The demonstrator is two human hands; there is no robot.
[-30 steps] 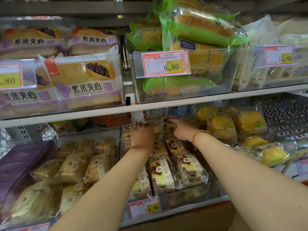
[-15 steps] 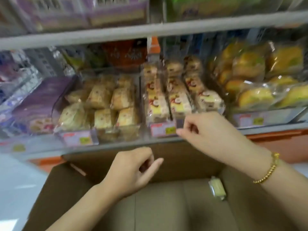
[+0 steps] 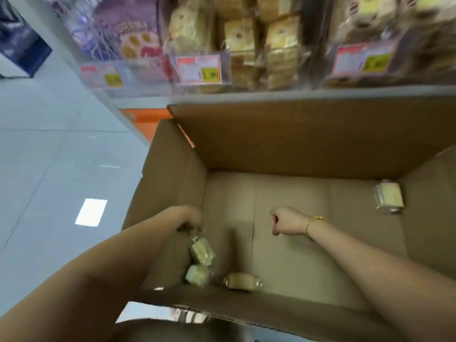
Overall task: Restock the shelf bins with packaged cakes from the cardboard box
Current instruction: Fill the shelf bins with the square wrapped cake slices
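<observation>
Wrapped cake point(image 3: 202, 251) hangs from the left hand point(image 3: 191, 218), whose downturned fingers pinch the crimped top end of the clear wrapper; motion blur hides the exact grip. This hand is low inside the cardboard box point(image 3: 296, 139), close against its left wall. The right hand point(image 3: 286, 220) hovers over the middle of the box floor, fingers rolled into a fist with nothing in it, and a gold bracelet point(image 3: 314, 223) circles its wrist.

Just below the hanging cake, a second cake point(image 3: 198, 277) lies in the near left corner of the box, touching or almost touching it. A third cake point(image 3: 243, 281) lies on its side a little to the right, along the near wall. A fourth cake point(image 3: 389, 199) sits alone in the far right corner, well apart from the others. The box's flaps stand open, and the far flap rises against the shelf edge point(image 3: 320, 93).

Beyond the box, clear shelf bins point(image 3: 283, 77) hold stacks of pale packaged cakes, with red-and-yellow price tags point(image 3: 201, 67) clipped to their fronts. The bin on the far left holds purple packages point(image 3: 128, 28). An orange base panel point(image 3: 145, 119) shows under the shelf, and a pale tiled floor point(image 3: 49, 144) spreads to the left of the box.
</observation>
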